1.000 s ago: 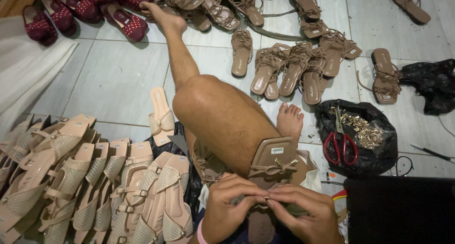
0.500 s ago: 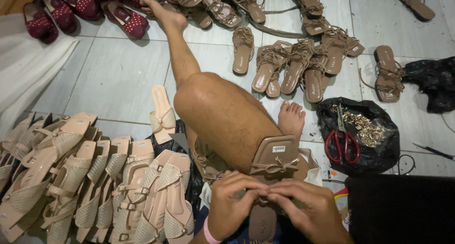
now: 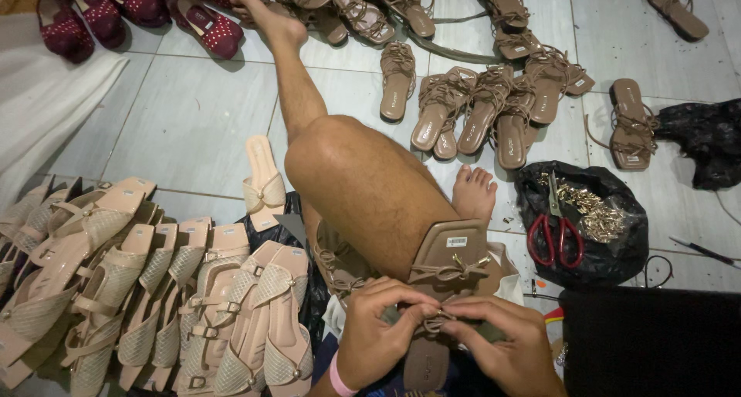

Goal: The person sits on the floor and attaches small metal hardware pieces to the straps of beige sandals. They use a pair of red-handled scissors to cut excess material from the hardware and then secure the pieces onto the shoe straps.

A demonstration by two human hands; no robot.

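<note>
Both hands at bottom centre, over the lap. Left hand (image 3: 377, 337) and right hand (image 3: 494, 343) each in a narrow pinch grip on the knotted strap (image 3: 437, 322) of a brown sandal (image 3: 426, 358) lying sole-down between them. Second brown sandal (image 3: 451, 256) rests against the thigh just above. Beige sandals (image 3: 154, 281) stacked left; red scissors (image 3: 554, 239) on black bag (image 3: 617, 250) right.

At the bottom centre of the frame, the knotted strap of a brown sandal (image 3: 428, 349) is pinched between the left hand (image 3: 376, 337) and the right hand (image 3: 505, 349). A second brown sandal (image 3: 454, 260) is rested on the thigh just above them, while beige sandals (image 3: 147, 289) are piled at lower left and red-handled scissors (image 3: 557, 235) are laid on a black bag (image 3: 617, 246) at right.
</note>
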